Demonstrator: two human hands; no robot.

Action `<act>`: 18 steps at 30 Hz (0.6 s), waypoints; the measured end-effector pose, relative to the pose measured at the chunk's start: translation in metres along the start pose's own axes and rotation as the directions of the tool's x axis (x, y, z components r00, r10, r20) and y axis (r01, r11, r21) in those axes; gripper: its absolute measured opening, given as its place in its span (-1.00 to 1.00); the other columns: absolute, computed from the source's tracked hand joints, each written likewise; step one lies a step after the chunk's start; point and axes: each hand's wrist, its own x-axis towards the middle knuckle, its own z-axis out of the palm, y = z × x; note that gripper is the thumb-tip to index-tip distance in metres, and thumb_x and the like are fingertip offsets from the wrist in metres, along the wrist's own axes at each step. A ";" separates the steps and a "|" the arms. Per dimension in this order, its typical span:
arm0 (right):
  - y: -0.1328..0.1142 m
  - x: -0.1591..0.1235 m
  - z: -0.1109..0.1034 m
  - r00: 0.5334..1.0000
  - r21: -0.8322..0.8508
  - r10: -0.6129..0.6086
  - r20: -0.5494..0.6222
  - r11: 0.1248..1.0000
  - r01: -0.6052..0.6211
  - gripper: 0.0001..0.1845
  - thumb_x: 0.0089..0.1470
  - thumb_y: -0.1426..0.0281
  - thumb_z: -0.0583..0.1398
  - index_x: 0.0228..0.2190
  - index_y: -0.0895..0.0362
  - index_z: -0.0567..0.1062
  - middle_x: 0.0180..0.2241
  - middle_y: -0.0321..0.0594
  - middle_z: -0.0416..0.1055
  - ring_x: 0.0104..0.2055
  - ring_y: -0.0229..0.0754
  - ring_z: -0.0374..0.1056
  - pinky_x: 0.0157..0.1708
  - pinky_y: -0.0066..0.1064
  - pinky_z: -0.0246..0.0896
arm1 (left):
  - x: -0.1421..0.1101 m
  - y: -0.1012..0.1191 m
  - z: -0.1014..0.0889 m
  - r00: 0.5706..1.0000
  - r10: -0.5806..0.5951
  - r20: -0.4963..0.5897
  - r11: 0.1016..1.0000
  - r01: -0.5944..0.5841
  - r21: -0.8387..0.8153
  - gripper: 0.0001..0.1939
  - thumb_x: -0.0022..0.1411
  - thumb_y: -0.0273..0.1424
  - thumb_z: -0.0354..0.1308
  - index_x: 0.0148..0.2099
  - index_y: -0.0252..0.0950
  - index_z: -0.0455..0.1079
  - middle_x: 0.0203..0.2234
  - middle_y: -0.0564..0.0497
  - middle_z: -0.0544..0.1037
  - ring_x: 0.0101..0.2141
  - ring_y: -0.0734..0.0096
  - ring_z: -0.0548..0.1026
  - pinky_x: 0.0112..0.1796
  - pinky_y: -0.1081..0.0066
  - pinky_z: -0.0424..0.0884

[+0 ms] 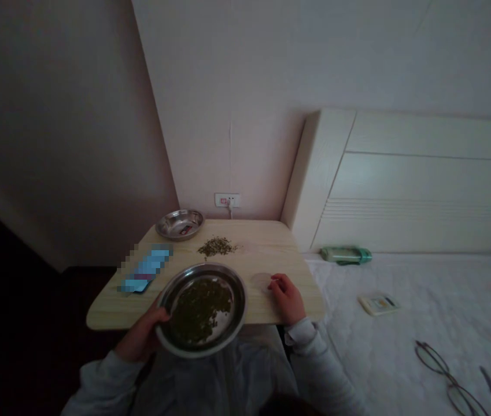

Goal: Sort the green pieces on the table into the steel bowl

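My left hand (143, 335) grips the near left rim of a round steel dish (240, 300), thumb over the edge. The dish is tilted toward me over the table's front edge. Small dark green pieces (197, 309), too small to name, cover much of its bottom. My right hand (287, 297) rests at the table's right side with fingers curled in, pinching the edge of a clear round lid or shallow dish (261, 281). Beyond the steel dish, a loose heap of similar green-brown bits (218, 247) lies on the wooden tabletop (262, 248).
A second steel dish (167, 227) with a small dark packet inside stands at the back left. A phone (147, 270), partly blurred out, lies left. On the bed at right are a green bottle (344, 255), a pale device (378, 304) and glasses (434, 358). A plugged socket (221, 200) is behind.
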 end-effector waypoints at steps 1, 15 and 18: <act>0.000 0.000 0.000 1.000 0.000 0.000 -0.007 1.000 0.000 -0.74 -0.11 0.26 -0.01 -0.38 0.14 0.31 -0.54 -0.26 0.38 -0.45 -0.23 0.29 -0.42 -0.42 0.12 | -0.006 0.000 -0.006 0.999 -0.042 -0.020 0.999 0.042 -0.022 -0.74 -0.35 -0.51 0.08 -0.45 -0.30 0.37 -0.76 0.08 0.39 -0.66 0.34 0.36 -0.62 0.40 0.29; -0.010 0.017 0.015 0.997 0.110 -0.022 -0.070 0.993 0.030 -0.73 -0.15 0.27 0.01 -0.37 0.15 0.30 -0.57 -0.29 0.35 -0.53 -0.30 0.23 -0.46 -0.45 0.12 | -0.055 -0.004 -0.098 0.934 -0.308 -0.181 0.939 0.330 0.102 -0.98 -0.30 -0.48 0.10 -0.66 -0.27 0.32 -0.82 0.06 0.41 -0.70 0.26 0.38 -0.60 0.32 0.33; -0.025 0.027 0.033 0.995 0.124 -0.098 -0.018 0.987 0.099 -0.74 -0.13 0.29 0.00 -0.36 0.16 0.29 -0.56 -0.29 0.34 -0.52 -0.31 0.23 -0.45 -0.46 0.12 | -0.051 -0.015 -0.113 0.924 -0.303 -0.235 0.940 0.330 0.083 -0.98 -0.31 -0.48 0.10 -0.65 -0.28 0.33 -0.80 0.02 0.43 -0.72 0.26 0.37 -0.63 0.32 0.32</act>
